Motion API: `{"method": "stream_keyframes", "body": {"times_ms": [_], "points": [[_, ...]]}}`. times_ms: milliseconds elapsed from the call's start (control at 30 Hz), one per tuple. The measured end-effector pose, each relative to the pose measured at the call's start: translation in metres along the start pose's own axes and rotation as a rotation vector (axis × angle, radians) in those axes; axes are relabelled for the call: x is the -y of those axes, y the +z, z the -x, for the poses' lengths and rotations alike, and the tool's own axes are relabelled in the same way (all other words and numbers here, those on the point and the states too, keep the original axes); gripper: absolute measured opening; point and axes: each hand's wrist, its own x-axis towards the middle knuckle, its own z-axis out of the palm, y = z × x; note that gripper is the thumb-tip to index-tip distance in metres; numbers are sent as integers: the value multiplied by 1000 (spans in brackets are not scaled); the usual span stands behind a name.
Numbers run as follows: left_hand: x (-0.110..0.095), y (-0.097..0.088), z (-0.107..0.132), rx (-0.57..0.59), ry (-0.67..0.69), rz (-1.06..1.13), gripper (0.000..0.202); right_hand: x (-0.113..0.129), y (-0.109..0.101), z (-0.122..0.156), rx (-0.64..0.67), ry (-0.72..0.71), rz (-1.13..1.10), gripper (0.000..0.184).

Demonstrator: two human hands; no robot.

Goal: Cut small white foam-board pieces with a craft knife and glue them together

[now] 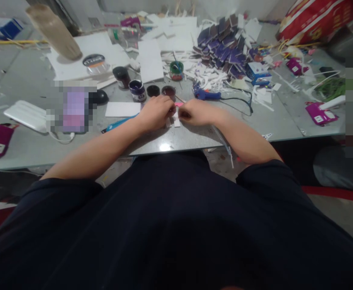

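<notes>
Both hands rest close together near the front edge of a grey table [19, 145]. My left hand [156, 112] is curled, its fingers pinched on a small pink piece [179, 104] and pressing on small white foam pieces [176, 122]. My right hand [194, 113] is closed in a loose fist right beside it, fingertips at the same pink piece. What my right fingers grip is hidden. A thin stick runs from the pink piece toward the paint jars.
Behind the hands stand small paint jars [137, 90], a blue glue gun [206, 95] with its cord, a white foam rectangle [122, 109] and a blue pen [119, 123]. A heap of purple and white foam pieces [221, 46] lies further back. Magenta packets [318, 114] sit at both sides.
</notes>
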Motion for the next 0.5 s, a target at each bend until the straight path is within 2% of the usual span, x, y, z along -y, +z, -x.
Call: {"method": "stream_keyframes", "body": {"times_ms": [300, 500], "points": [[1, 3, 0, 17, -45, 36, 22, -1, -2, 0, 7, -7, -44, 21], [1, 4, -1, -2, -9, -44, 19, -1, -3, 1, 8, -3, -41, 20]]}}
